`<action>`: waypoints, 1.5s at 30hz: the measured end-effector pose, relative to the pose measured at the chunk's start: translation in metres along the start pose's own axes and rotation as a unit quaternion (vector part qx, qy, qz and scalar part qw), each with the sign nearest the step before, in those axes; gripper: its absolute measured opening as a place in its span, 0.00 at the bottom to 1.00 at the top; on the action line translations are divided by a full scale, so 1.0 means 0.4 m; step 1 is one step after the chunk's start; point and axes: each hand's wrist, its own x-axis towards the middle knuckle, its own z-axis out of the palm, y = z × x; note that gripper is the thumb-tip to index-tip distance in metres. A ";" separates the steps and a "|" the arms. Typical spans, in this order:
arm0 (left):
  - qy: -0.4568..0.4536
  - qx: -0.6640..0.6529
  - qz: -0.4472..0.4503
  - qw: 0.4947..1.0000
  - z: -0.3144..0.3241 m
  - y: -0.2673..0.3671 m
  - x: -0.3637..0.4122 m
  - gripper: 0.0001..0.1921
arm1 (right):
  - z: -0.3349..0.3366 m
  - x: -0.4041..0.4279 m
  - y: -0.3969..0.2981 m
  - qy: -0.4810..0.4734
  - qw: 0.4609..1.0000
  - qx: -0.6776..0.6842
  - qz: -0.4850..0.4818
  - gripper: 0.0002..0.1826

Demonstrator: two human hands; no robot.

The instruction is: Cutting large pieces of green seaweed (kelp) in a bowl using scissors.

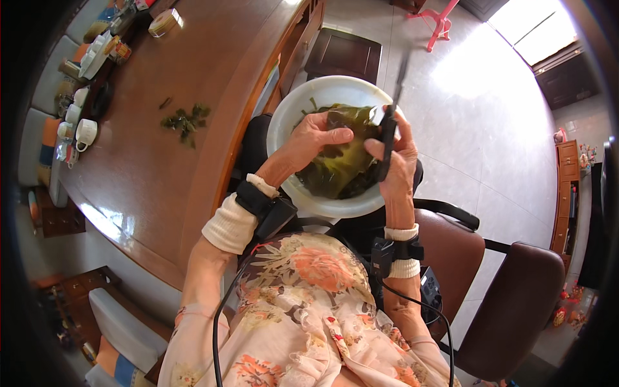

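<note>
A wide white plastic basin (296, 96) rests on my lap with wet, dark green leafy sheets in it, apparently kelp (338, 171). My left hand (309, 140) pinches the upper edge of a broad, glossy sheet between thumb and fingers, above the basin. On the right side, my right hand (399, 162) grips the black handle of a knife (388, 133). Its narrow blade points away from me, past the basin's far right rim, and looks blurred. The right fingers are close to the sheet; whether they touch it is hidden by the handle.
A long wooden table (145, 184) runs along my left, bearing a small heap of green leaves (186, 121), white cups (86, 134) and a round tin (165, 22). A dark wooden stool (343, 53) stands beyond the basin. Brown padded chairs (510, 309) are at my right.
</note>
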 end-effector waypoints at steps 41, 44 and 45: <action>-0.032 0.452 0.139 0.881 0.030 -0.079 0.013 0.21 | -0.081 -0.024 0.030 0.048 0.957 -0.238 -0.161 0.23; 0.018 0.454 0.131 0.881 -0.016 -0.068 -0.017 0.22 | -0.070 -0.005 0.080 0.039 0.948 -0.265 -0.173 0.24; 0.038 0.461 0.125 0.878 -0.043 -0.066 -0.016 0.22 | -0.050 -0.004 0.107 0.030 0.938 -0.294 -0.182 0.26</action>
